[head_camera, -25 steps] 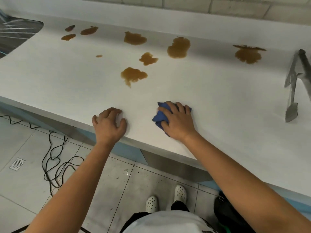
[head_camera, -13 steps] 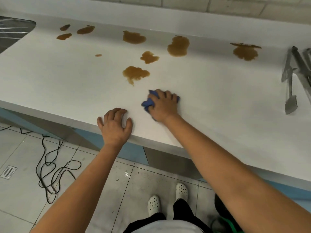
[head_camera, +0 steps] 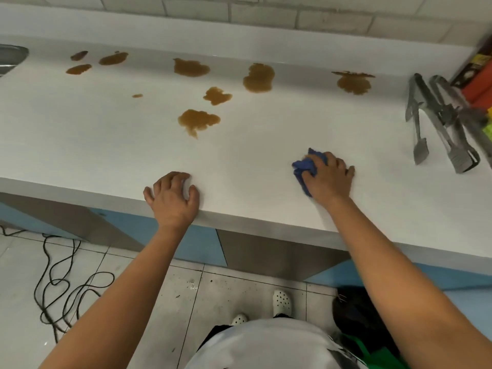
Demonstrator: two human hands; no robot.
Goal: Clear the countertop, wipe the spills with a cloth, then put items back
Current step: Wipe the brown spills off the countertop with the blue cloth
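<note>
On white countertop (head_camera: 93, 134), right hand (head_camera: 328, 179) fingers clutch cloth (head_camera: 306, 166); left hand (head_camera: 173, 198) fingers splayed.

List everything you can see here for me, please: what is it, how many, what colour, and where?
spills: nine, brown, across the back and middle of the counter
cloth: one, blue, on the counter under the right hand
tongs: two or so, grey metal, far right of the counter
boxes: number unclear, red, yellow and black, at the right edge
counter: one, white, across the view
sink: one, metal, far left, mostly out of view
wall: pale brick, behind the counter
cable: one, black, on the floor tiles at left
shoes: two, white with holes, on the floor
left hand: one, empty, resting on the counter's front edge
right hand: one, pressing on the cloth
</note>
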